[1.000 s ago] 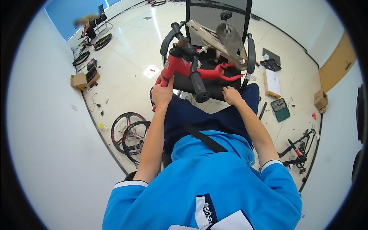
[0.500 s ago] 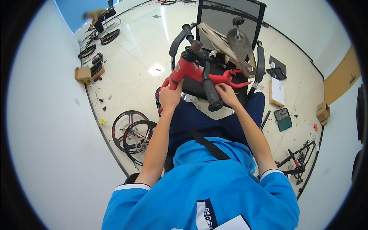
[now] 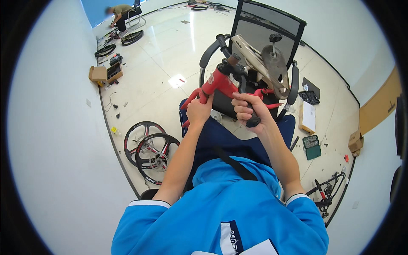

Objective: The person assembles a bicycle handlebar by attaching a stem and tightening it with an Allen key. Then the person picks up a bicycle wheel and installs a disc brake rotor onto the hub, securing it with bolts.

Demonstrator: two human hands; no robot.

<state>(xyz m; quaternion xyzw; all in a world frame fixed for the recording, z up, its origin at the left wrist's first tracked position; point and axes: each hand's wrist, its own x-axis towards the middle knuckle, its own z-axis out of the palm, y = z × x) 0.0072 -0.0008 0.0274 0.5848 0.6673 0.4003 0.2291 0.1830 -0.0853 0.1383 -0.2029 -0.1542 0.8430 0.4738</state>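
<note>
A small red bike frame (image 3: 219,82) with its handlebar (image 3: 243,85) fitted lies tilted over my lap and a black chair seat. My left hand (image 3: 199,112) is closed round the red fork (image 3: 191,98) just under the head tube. My right hand (image 3: 251,111) wraps the near black handlebar grip (image 3: 253,122), whose rounded end sticks out below the fingers. The other end of the bar points away, toward the chair back. Behind the red frame, a beige bike frame (image 3: 250,52) with a grey crank cover (image 3: 274,63) and a black pedal (image 3: 275,38) rests on the chair.
The mesh office chair (image 3: 272,26) stands before me. Black spoked wheels (image 3: 157,159) lie left; an open cardboard box (image 3: 98,75) is farther off. On the right are a green case (image 3: 312,146), a white-topped box (image 3: 307,115) and a black frame (image 3: 326,193). Another person (image 3: 121,15) bends over, far left.
My right hand has moved from the red frame's rear part up onto the handlebar grip and closed round it. The bar has turned slightly. My left hand keeps its hold on the fork.
</note>
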